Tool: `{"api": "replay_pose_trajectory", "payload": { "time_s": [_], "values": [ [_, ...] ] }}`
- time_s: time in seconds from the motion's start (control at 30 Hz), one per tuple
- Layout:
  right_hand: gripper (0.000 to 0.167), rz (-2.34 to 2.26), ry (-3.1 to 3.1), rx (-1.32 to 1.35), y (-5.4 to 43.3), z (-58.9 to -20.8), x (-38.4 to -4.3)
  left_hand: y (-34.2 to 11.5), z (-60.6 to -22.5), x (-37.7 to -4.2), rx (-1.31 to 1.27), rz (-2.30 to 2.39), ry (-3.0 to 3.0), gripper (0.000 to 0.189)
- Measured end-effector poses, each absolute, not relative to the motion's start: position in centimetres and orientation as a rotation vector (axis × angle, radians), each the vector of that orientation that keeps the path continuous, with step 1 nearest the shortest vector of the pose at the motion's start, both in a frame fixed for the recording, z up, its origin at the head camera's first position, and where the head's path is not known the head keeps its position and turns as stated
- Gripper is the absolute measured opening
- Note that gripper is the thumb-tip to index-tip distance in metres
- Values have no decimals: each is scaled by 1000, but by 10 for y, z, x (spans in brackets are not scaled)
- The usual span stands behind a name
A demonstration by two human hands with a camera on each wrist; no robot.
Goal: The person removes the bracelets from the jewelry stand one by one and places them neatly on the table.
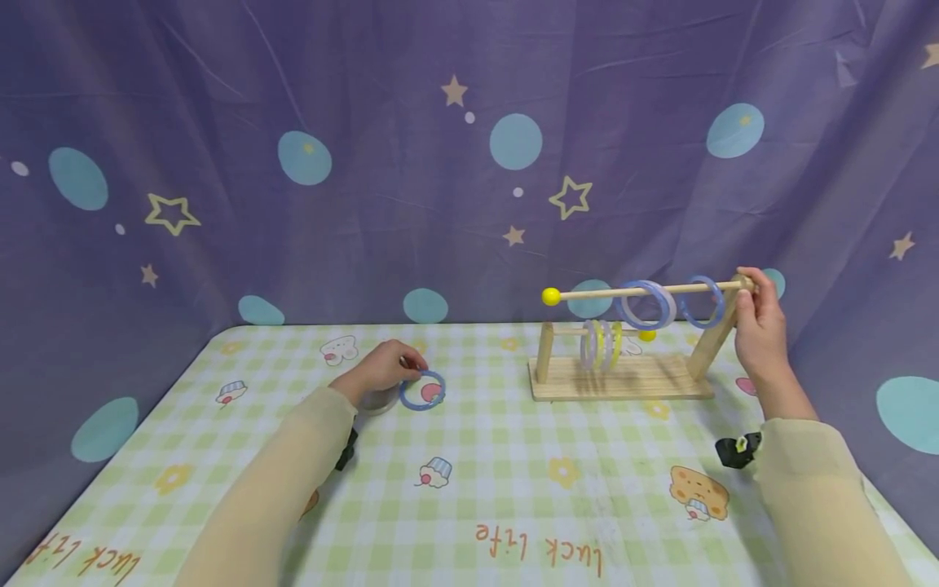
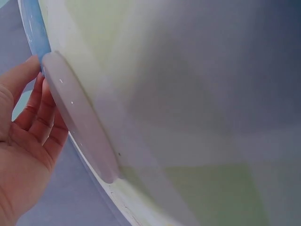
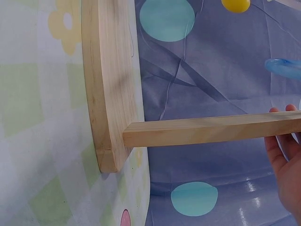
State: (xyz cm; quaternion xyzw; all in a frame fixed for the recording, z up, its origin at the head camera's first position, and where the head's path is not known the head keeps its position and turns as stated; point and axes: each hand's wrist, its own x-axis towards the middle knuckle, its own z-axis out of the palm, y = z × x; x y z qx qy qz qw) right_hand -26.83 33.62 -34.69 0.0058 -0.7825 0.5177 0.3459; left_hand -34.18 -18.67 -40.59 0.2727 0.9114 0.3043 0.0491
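Observation:
My left hand (image 1: 383, 367) pinches a blue bangle (image 2: 35, 26) between thumb and fingertips at the table's left side. Just beside that hand, a pale pinkish bangle (image 2: 82, 117) lies on the cloth, partly hidden by the hand in the head view. At the right stands a wooden bangle rack (image 1: 616, 381) with two rods. My right hand (image 1: 763, 334) grips the top of its tall post (image 1: 710, 346). Blue bangles (image 1: 721, 306) and a pale one hang on the upper rod (image 1: 587, 294). Several pale purple and yellow bangles (image 1: 618, 346) hang on the lower rod.
Yellow balls (image 1: 551, 297) cap the rods' ends. A checked cloth (image 1: 506, 456) with printed cakes and flowers covers the table. Behind it hangs a purple curtain (image 1: 411, 220). Dark wrist-worn pieces (image 1: 736, 450) show beneath both sleeves.

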Motion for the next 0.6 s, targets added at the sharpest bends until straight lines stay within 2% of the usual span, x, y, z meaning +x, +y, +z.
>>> {"api": "replay_pose_trajectory", "payload": {
  "time_s": [0.4,0.6],
  "values": [
    [37,1352,-2019,24,345,-357,-278,-184,-405,-340,769,943,2812,13],
    [36,1371,-2008,18,345,-356,-277,-166,-401,-331,835,1025,2853,15]
  ]
}}
